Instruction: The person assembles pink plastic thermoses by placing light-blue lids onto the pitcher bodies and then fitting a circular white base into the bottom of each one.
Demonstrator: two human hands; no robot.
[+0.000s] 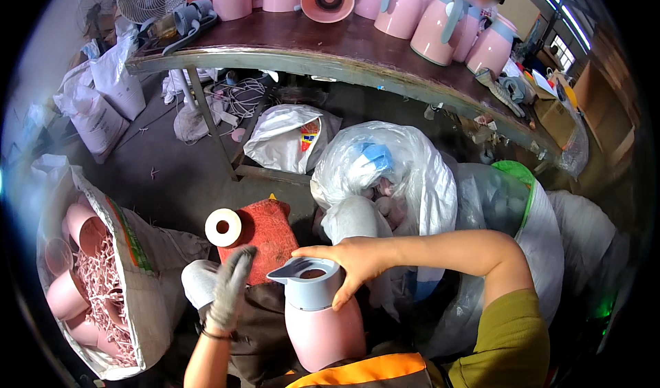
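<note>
A pink vacuum jug point(324, 334) with a grey-blue spouted collar stands upright close to my body. My bare right hand point(359, 259) is wrapped round the collar from the right and far side. The jug's top shows a round brown opening. My left hand point(231, 293) wears a grey glove and is raised to the left of the jug, apart from it. Its fingers stretch upward and nothing shows in them. Just beyond that hand, a cream roll point(223, 228) with a dark core rests by a red cloth-like pad point(265, 236).
Several pink jugs point(440, 27) stand on a dark table point(330, 40) ahead. At left, a white sack point(155, 278) holds pink shells and shredded filler. Plastic bags point(419, 175) crowd the right side. Another white sack point(285, 137) lies under the table, near coiled cables point(240, 99).
</note>
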